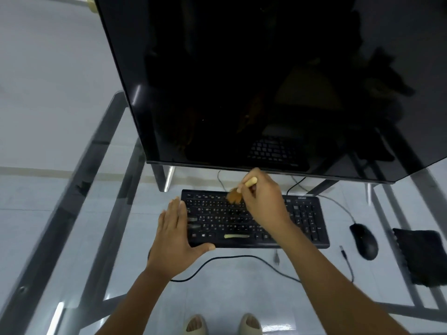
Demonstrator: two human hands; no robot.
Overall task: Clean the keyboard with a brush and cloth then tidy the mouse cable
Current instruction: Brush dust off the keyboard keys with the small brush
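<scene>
A black keyboard (302,218) lies on the glass desk below the monitor. My right hand (263,204) grips a small brush (234,196) with a pale wooden handle, and its brown bristles touch the upper rows of keys. My left hand (174,235) lies flat against the keyboard's left end, thumb along the front edge. A black mouse (364,240) sits to the right of the keyboard, its grey cable (338,204) curving back behind the keyboard. A dark folded cloth (422,256) lies at the far right.
A large black monitor (242,81) leans over the back of the desk. A loose black cable (229,258) snakes in front of the keyboard, and a USB plug (342,250) lies near the mouse. The glass desk (72,213) has a dark frame; sandalled feet show beneath.
</scene>
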